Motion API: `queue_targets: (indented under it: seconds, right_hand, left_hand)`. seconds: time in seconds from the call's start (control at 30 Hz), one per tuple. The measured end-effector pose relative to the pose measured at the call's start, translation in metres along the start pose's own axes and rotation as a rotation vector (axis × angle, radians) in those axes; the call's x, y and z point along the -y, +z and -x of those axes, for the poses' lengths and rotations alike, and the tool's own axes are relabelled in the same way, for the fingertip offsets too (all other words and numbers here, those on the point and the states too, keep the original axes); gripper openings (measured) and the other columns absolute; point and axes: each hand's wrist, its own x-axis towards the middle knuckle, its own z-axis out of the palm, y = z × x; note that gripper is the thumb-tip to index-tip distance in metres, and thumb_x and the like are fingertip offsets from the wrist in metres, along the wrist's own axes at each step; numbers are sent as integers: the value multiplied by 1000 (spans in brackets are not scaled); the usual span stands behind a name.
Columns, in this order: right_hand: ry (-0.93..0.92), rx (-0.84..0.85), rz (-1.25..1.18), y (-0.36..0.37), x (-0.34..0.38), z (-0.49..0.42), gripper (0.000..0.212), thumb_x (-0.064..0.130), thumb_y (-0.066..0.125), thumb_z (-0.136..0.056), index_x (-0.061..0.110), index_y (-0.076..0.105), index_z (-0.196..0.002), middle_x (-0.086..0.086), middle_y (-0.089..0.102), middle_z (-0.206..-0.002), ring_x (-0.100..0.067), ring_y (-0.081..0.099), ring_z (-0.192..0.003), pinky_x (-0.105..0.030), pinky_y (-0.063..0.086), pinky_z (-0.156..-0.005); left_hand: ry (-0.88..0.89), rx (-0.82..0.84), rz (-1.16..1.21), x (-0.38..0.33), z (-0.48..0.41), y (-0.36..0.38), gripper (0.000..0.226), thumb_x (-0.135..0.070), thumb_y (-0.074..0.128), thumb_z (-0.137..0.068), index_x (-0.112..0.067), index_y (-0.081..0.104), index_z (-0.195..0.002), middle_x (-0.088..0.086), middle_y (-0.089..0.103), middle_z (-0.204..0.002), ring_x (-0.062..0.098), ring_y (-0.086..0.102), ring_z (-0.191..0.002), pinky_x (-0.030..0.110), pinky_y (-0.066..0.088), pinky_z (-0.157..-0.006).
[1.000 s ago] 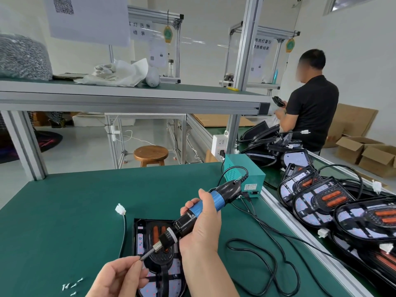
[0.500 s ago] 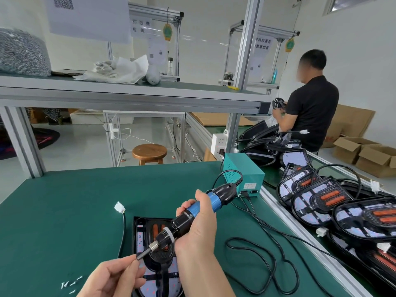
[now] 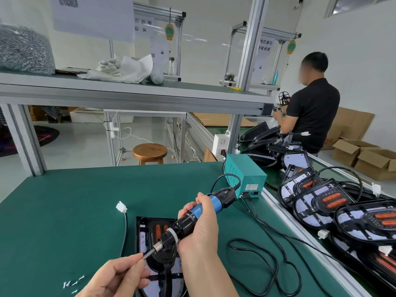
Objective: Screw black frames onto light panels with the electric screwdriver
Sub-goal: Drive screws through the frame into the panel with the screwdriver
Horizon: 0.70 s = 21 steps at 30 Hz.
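Screws (image 3: 72, 283) are scattered on the green table (image 3: 64, 211) at the near left. Beside them, the left hand (image 3: 120, 275) is pinched on the bit of the screwdriver (image 3: 186, 225), which is gripped by the right hand (image 3: 201, 234) above the black-framed light panel (image 3: 150, 229) laid flat on the table. More panels (image 3: 317, 202) are lined up at the right.

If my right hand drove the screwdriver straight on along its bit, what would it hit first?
The left hand: its fingertips pinch the tip of the electric screwdriver that the right hand grips. The light panel seems to lie beyond, though depth is unclear.
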Motion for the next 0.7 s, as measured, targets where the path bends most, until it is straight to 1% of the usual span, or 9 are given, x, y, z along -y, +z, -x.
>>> queue_targets:
  seconds: [0.17,0.23,0.33,0.4,0.5,0.57,0.63,0.67,0.7]
  right_hand:
    - [-20,9,4,-2,-2,-3,23,12,72,-88,13,56,-105,-1,56,-61,-12,55,-46,-22,48,-44]
    - [-25,7,9,-3,-3,-5,23,12,71,-88,13,55,-105,-1,56,-61,-12,55,-46,-22,48,-44]
    - [-26,-1,26,-3,-3,-7,24,11,72,-88,13,56,-105,-1,57,-61,-12,55,-47,-22,48,-44]
    - [-26,1,32,-2,-3,-9,24,11,72,-88,12,56,-106,-1,57,-61,-12,56,-47,-23,48,-44]
    - [-37,13,40,-1,-5,-11,25,10,72,-88,12,56,-107,-1,57,-62,-12,56,-47,-23,48,-44]
    - [-53,26,51,0,-6,-14,25,9,72,-88,12,56,-107,-1,57,-62,-12,56,-47,-23,48,-45]
    - [-80,35,74,3,-2,-18,23,9,71,-88,12,56,-105,-1,56,-60,-12,55,-47,-23,48,-45]
    - [-100,44,90,6,1,-20,22,8,70,-89,12,55,-104,-1,54,-59,-12,53,-46,-23,47,-45]
    - [-126,56,107,8,6,-23,21,8,69,-89,11,53,-103,-1,53,-59,-12,52,-46,-23,46,-45]
  left_hand:
    - [-43,31,17,2,-1,-2,39,23,71,-74,-16,75,-68,4,72,-59,13,69,-48,7,53,-58]
    - [-53,48,37,2,-2,-3,33,23,72,-74,-10,75,-72,5,72,-58,13,69,-47,7,53,-58]
    - [-70,43,61,1,-4,-3,39,19,73,-73,-19,77,-66,6,72,-58,14,68,-47,7,52,-56]
    - [-82,40,85,1,-6,0,44,20,72,-74,-23,78,-70,10,71,-58,18,69,-49,11,55,-56]
    - [-134,67,136,-1,-9,6,42,22,71,-75,-19,80,-77,15,71,-62,23,71,-52,19,58,-55]
    - [-192,79,182,-2,-10,7,34,7,74,-80,-21,78,-99,15,73,-68,23,73,-58,25,60,-55]
    - [-217,80,174,-5,-13,2,18,-34,72,-92,-36,75,-110,8,76,-77,20,75,-70,30,61,-59]
    - [-220,66,126,-5,-18,-1,23,-53,63,-91,-43,72,-110,1,76,-83,15,75,-75,29,60,-64]
    - [-235,39,73,-2,-23,-3,33,-63,51,-87,-46,71,-109,-6,75,-89,11,72,-81,27,58,-70]
